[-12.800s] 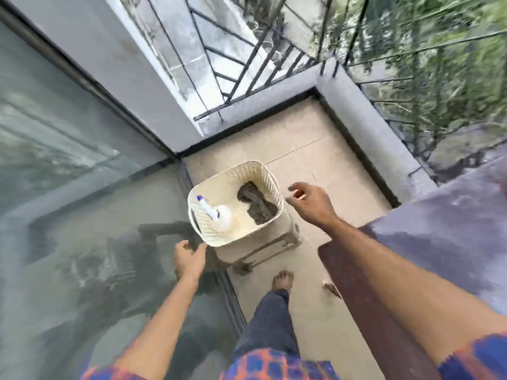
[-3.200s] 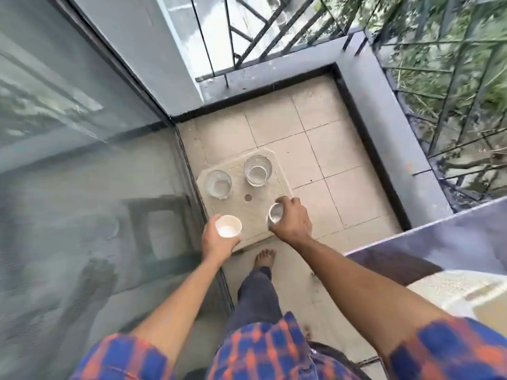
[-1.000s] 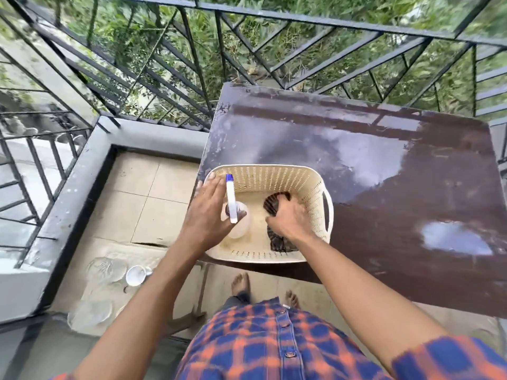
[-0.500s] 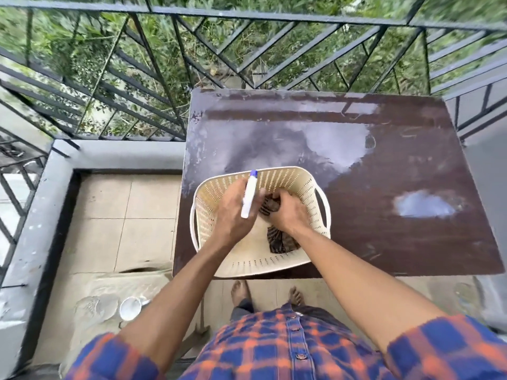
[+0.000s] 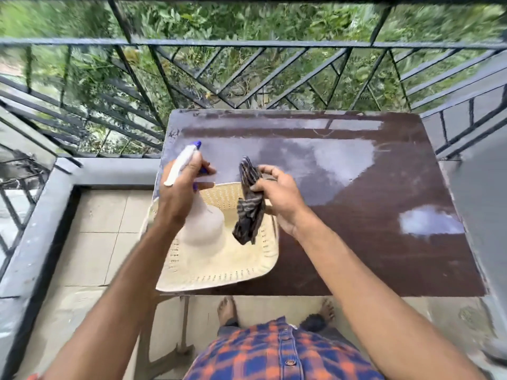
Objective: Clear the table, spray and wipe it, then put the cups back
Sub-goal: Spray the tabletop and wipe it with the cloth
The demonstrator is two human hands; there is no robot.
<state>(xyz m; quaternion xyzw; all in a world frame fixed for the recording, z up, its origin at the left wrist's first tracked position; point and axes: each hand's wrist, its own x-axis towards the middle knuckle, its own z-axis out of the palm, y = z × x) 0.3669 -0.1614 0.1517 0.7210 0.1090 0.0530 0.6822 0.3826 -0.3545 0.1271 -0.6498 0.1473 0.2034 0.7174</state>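
A dark brown table (image 5: 370, 242) stands against the balcony railing. On its near left corner sits a cream perforated basket (image 5: 219, 270). My left hand (image 5: 181, 193) grips the neck of a white spray bottle (image 5: 203, 223) with a blue nozzle, lifted above the basket. My right hand (image 5: 277, 196) holds a dark striped cloth (image 5: 249, 209) that hangs down over the basket. No cups are in view.
A black metal railing (image 5: 247, 67) runs behind and to both sides of the table. A grey parapet (image 5: 41, 229) borders the tiled floor (image 5: 96, 237) on the left. My bare feet (image 5: 227, 308) stand under the table's near edge.
Both hands have risen out of the basket: the left has lifted the spray bottle, the right has pulled the cloth up. The view has swung to face the table squarely.
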